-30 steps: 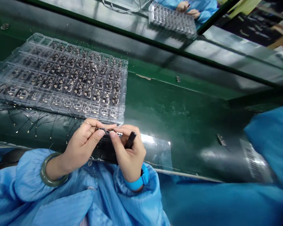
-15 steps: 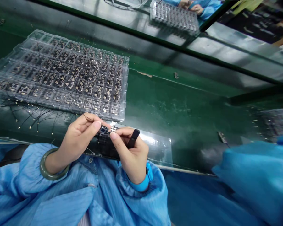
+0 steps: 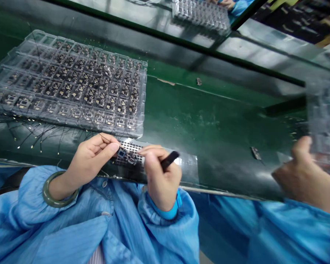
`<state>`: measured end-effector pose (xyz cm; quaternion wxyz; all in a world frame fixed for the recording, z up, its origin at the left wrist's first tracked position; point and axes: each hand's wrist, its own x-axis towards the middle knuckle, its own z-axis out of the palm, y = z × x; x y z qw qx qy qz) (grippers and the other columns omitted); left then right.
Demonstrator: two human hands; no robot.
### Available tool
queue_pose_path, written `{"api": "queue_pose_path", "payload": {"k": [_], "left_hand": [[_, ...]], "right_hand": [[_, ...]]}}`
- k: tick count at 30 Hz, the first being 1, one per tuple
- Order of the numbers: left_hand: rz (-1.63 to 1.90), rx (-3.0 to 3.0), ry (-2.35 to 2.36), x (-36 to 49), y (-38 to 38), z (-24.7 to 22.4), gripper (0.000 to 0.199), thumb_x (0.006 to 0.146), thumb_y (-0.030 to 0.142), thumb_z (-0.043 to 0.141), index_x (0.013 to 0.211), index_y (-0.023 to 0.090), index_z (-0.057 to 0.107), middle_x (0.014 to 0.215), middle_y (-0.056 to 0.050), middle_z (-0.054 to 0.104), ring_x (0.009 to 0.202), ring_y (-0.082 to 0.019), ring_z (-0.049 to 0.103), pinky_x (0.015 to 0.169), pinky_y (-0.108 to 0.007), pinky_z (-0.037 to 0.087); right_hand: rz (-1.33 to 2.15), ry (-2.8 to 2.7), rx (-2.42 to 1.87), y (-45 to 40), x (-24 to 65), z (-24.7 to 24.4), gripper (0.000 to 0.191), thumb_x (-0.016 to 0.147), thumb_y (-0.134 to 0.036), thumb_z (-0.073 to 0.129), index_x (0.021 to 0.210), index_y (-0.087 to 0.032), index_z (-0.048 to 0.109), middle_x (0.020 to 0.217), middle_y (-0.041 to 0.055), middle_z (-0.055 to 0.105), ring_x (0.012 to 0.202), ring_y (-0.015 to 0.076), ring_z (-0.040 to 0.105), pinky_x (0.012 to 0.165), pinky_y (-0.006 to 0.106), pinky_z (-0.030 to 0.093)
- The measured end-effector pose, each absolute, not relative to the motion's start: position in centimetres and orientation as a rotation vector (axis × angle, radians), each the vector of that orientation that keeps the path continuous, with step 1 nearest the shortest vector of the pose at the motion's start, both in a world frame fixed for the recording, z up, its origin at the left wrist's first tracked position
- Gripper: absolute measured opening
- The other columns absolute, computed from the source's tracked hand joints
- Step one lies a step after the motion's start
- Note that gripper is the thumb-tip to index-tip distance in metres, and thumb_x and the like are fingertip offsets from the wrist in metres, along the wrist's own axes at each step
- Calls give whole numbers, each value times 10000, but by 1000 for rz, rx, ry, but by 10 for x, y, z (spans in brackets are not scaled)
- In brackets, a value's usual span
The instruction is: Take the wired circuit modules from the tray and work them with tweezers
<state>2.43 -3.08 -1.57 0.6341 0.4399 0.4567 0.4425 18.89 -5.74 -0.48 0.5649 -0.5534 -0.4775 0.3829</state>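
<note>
My left hand (image 3: 95,156) pinches a small dark circuit board (image 3: 122,152) at its edge, with a thin black wire by the fingertips. My right hand (image 3: 163,172) is closed around what looks like black tweezers (image 3: 170,160); the handle end sticks up past the knuckles and the tips do not show clearly. Its fingertips are just right of the board. Beneath both hands lies a sheet of small dark squares (image 3: 129,145) on a light backing, near the bench's front edge.
Stacked clear plastic trays (image 3: 144,99) full of circuit boards stand at left, wires trailing in front. On the green bench (image 3: 209,128) lie a loose board (image 3: 255,153) and a small part (image 3: 198,81). At right, a co-worker's hand (image 3: 305,172) is beside a blurred clear tray (image 3: 324,121).
My right hand has drawn back to the right, away from my left fingertips, uncovering the board and sheet. A co-worker's hand and a clear tray have come into view at right.
</note>
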Motion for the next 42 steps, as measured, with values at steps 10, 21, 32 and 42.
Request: {"api": "queue_pose_path", "payload": {"k": [10, 21, 32, 42], "left_hand": [[659, 1332, 1029, 28, -31, -3, 186, 896, 328, 542, 889, 192, 668, 942, -57, 753, 871, -183, 690, 767, -271, 533], [333, 1337, 994, 34, -29, -13, 236, 911, 406, 498, 932, 195, 603, 1145, -55, 696, 1086, -177, 630, 961, -301, 463], [330, 1416, 1035, 35, -30, -11, 201, 913, 394, 503, 932, 215, 593, 1117, -41, 709, 1051, -171, 649, 916, -298, 482], [329, 1429, 1037, 33, -30, -12, 210, 910, 397, 507, 966, 215, 596, 1121, -48, 707, 1041, -190, 655, 890, -318, 499]], "right_hand": [[1075, -717, -1398, -66, 243, -19, 277, 843, -544, 505, 763, -290, 581, 675, 13, 676, 517, 137, 657, 524, 279, 529], [1012, -843, -1580, -84, 230, -40, 143, 754, -266, 666, 775, -212, 535, 708, -40, 659, 653, 147, 698, 604, 280, 588], [910, -979, -1736, -86, 229, -46, 143, 749, -262, 633, 756, -213, 500, 679, -27, 628, 561, 141, 651, 541, 292, 550], [887, -966, -1738, -87, 230, -47, 163, 752, -296, 646, 761, -210, 508, 655, -36, 609, 539, 131, 640, 512, 271, 535]]}}
